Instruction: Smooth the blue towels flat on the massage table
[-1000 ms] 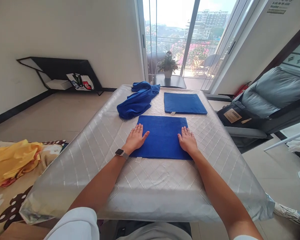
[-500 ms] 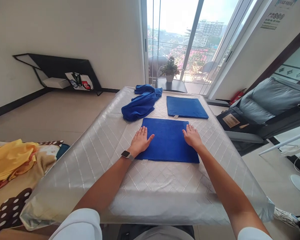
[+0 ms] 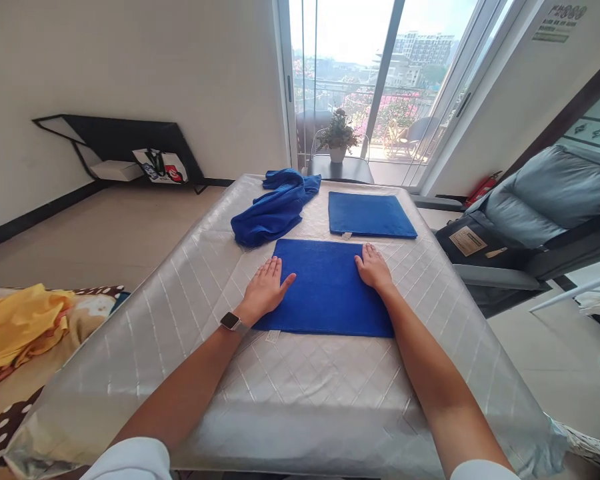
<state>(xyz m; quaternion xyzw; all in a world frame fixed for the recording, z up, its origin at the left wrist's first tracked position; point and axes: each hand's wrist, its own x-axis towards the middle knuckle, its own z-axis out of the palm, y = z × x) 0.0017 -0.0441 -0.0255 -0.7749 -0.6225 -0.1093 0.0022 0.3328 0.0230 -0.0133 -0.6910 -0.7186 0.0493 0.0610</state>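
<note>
Head view shows a flat blue cloth (image 3: 325, 293) on the near middle of the desk (image 3: 330, 387), which wears a silvery quilted cover, with a hand at each side edge. The left hand (image 3: 265, 288) lies along the left edge, thumb over the cloth; the right hand (image 3: 374, 268) rests by the far right corner. On both, the fingers are straight and side by side, the thumb spread away, clamped on nothing. Whether they press hard or merely rest, I cannot tell. The likeliest trouble is skewing: if one palm pushes more than the other, the cloth could turn or bunch up between them. The cover has ridges and wrinkles and looks smooth, so the cloth might slide on it, or the cover itself might ruck up underneath. A white tag (image 3: 273, 337) sticks out at the near left corner, close to the watch (image 3: 230, 321) on the left wrist; a strap snagging there could drag that corner askew. Just beyond lie a second flat blue cloth (image 3: 371, 215) and a crumpled blue cloth (image 3: 274, 210), both so near that a forward shove could run the edges together.
</note>
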